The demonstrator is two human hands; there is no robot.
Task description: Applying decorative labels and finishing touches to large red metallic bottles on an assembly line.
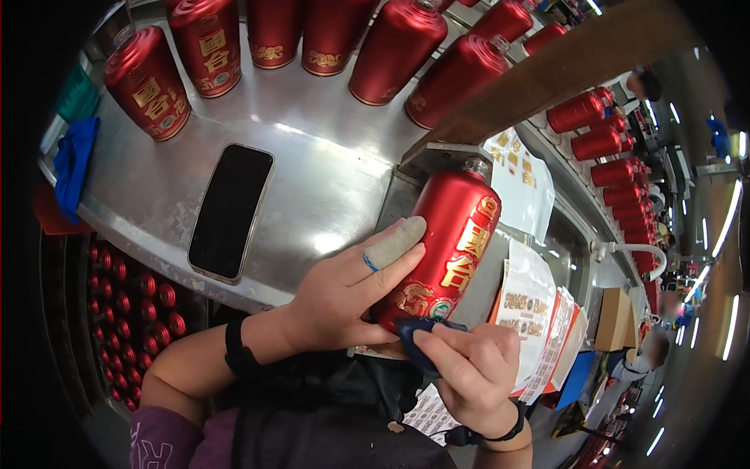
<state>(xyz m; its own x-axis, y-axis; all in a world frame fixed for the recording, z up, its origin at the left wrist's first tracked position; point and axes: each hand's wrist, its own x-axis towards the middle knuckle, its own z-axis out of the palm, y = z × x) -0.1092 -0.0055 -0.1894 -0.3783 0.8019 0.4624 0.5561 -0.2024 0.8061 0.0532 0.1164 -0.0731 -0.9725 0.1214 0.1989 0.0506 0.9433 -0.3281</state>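
Observation:
A glossy red bottle with gold lettering and a clear glass neck lies tilted in front of me, its neck pointing away. My left hand is wrapped around its left side and lower end, steadying it. A grey cloth finger sleeve covers one finger of that hand. Pinched in my right hand is a dark blue pad or folded cloth, pressed against the bottle near its base, by a small round green-and-white label. Which of the two it is I cannot tell.
A black phone lies on the metal table. Several red bottles stand along the far edge. A brown beam slants over the right side. Sheets of gold decals lie at right; crated red bottles sit lower left.

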